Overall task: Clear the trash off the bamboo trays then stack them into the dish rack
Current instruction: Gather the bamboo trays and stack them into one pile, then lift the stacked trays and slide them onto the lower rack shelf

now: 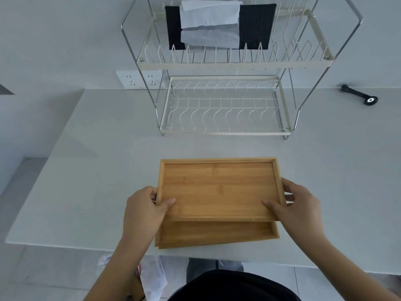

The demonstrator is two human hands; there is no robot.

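The top tray (pixel 220 190) is held level just above a second tray (pixel 217 234), whose near strip shows beneath it on the table (pixel 86 170); both look bare, so the trash seems to be cleared and the stacking step is at hand. The left hand (pixel 144 210) grips the top tray's left short edge and the right hand (pixel 300 205) its right short edge, a symmetric hold that likely keeps the flat board from tipping on its way to the rack (pixel 225 109). On each hand the thumb lies on the tray's inner face while the fingers (pixel 288 197) curl under the rim, closed tight on the wood, not spread. The rack stands beyond the trays, well apart from them; its lower tier is open wire with nothing in it, and the upper tier carries a dark cloth (pixel 256 27) with white paper (pixel 210 22) draped over it. Right of the rack lies a small black tool (pixel 360 94). A wall socket (pixel 141 80) sits left of the rack
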